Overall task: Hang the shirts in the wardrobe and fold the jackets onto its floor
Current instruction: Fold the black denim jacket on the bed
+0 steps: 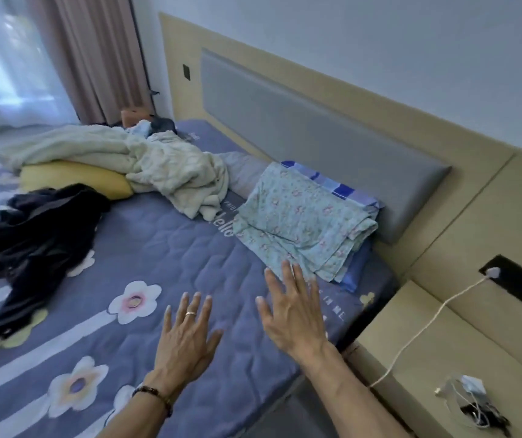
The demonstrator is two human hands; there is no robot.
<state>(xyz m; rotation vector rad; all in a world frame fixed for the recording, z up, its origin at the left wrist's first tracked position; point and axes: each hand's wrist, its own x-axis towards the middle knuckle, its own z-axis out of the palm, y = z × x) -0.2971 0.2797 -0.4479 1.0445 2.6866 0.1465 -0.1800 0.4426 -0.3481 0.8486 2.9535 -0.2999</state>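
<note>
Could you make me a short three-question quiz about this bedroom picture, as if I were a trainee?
1. True or false: both hands, the left hand and the right hand, are holding nothing.
2. Multiple choice: where does the dark clothing lie on the bed? A) against the headboard B) on the left side, apart from both hands C) under the right hand
3. Fill in: the white cable runs across the bedside table up to a wall ____.

Key
1. True: the fingers of both are spread above the bedcover.
2. B
3. Socket
</note>
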